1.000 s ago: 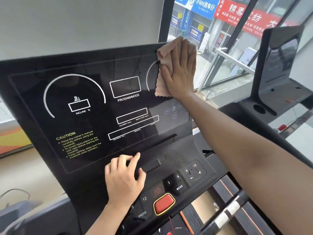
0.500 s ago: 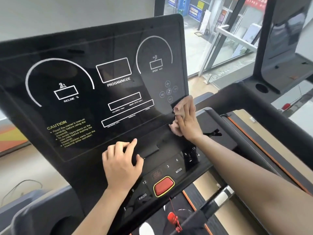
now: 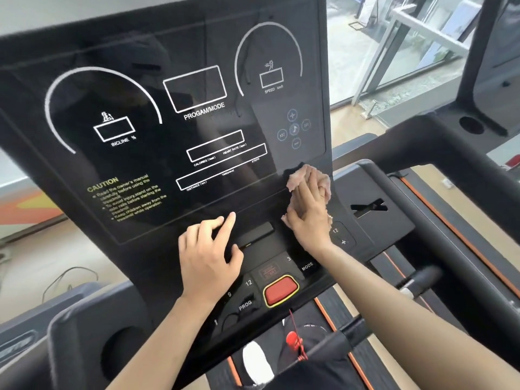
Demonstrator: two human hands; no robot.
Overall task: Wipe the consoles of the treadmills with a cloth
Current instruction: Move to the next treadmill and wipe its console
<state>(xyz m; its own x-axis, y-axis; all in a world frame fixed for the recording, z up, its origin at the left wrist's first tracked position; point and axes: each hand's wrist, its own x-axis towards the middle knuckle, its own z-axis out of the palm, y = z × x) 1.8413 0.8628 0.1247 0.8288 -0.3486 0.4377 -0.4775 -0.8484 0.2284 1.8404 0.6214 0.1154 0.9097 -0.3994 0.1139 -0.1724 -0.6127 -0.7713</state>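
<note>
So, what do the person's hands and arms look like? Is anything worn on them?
Both are bare. The left hand and the right hand have no gloves, and no ring, watch or bracelet shows. The left forearm and the right forearm show no sleeve as far as the picture's edge.

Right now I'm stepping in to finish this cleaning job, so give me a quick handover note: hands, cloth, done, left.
Right hand: flat, pressing the pink fluffy cloth against the lower right corner of the glossy black treadmill console.
Left hand: holds nothing, rests on the console's lower part near the red stop button.
Done: the cloth has come down the right edge from the top corner within the last second.
Left: probably the centre and left of the display, the button panel, then the neighbouring treadmill's console.
</note>
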